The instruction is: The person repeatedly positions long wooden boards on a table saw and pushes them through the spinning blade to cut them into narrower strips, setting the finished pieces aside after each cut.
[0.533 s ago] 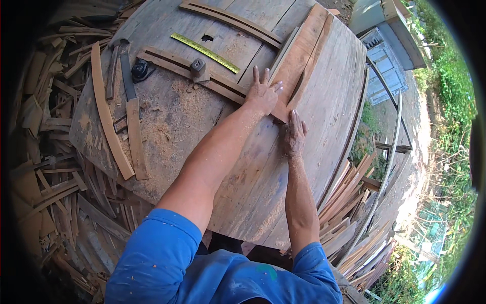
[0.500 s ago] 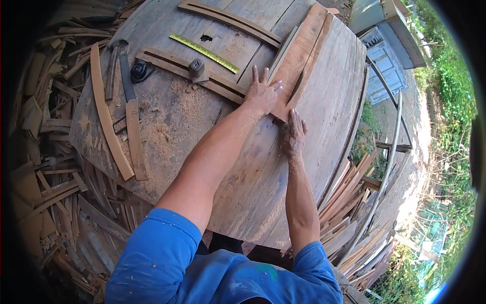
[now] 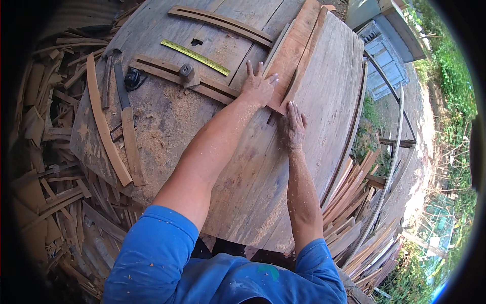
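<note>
A long reddish-brown board (image 3: 292,48) lies on the plank table (image 3: 243,187), a dark narrow strip (image 3: 307,53) along its right edge and a thin grey strip (image 3: 278,49) along its left. My left hand (image 3: 258,90) rests flat across the near part of the board, fingers spread. At the board's near end, my right hand (image 3: 293,126) lies with fingers stretched out, fingertips against the strip's end. A slotted wooden rail (image 3: 157,67) runs left from beside my left hand, with a metal hammer-like head (image 3: 187,73) standing on it.
Beyond lie a yellow ruler (image 3: 195,57) and a second slotted rail (image 3: 220,24). On the left are a black palm-sized object (image 3: 133,78), a long blade with wooden handle (image 3: 129,144), a curved strip (image 3: 104,119) and sawdust. Scrap wood (image 3: 349,197) piles up around the table.
The board and both hands have slid slightly away from me over the table, showing more of a dark slot near its end. The whole view has shifted a little.
</note>
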### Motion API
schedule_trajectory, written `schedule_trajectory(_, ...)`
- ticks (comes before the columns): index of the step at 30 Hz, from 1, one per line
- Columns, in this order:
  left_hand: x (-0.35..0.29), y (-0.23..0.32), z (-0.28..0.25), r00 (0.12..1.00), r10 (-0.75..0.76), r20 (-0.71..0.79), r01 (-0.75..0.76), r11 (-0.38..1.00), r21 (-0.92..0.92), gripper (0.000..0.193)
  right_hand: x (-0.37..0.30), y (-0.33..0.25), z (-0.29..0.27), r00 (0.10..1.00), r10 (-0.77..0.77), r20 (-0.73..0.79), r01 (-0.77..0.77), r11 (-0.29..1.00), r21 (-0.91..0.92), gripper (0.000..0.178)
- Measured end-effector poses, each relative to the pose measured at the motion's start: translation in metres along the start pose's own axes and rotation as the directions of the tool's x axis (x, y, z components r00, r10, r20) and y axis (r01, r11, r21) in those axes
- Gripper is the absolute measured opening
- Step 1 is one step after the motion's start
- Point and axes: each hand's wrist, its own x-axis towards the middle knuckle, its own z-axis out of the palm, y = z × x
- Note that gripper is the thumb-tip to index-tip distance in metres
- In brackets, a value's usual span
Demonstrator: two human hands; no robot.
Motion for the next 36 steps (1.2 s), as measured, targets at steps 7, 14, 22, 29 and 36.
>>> schedule_trajectory(7, 0.006, -0.003, -0.003, 0.999, 0.014, 0.044, -0.015, 1.000, 0.027, 0.069, 0.006, -0.001, -0.001, 1.000, 0.022, 0.016, -0.022, 1.000, 0.009, 0.051)
schedule_trajectory(14, 0.011, -0.003, -0.002, 1.000, 0.007, 0.029, -0.008, 1.000, 0.021, 0.079, 0.010, -0.006, -0.005, 0.998, 0.058, 0.027, -0.058, 0.998, -0.002, 0.051)
schedule_trajectory(22, 0.013, -0.003, -0.007, 0.998, 0.023, 0.053, -0.023, 1.000, 0.013, 0.099, 0.010, -0.004, -0.004, 0.997, 0.078, 0.013, -0.078, 0.997, 0.007, 0.053)
schedule_trajectory(29, 0.022, -0.005, -0.010, 0.998, 0.013, 0.061, -0.013, 1.000, 0.002, 0.099, 0.010, -0.006, -0.007, 0.996, 0.088, 0.010, -0.088, 0.996, 0.014, 0.054)
schedule_trajectory(36, 0.052, -0.007, -0.029, 0.997, 0.018, 0.075, -0.021, 0.999, 0.030, 0.079, 0.009, 0.000, -0.004, 0.995, 0.095, -0.014, -0.094, 0.995, 0.023, 0.052)
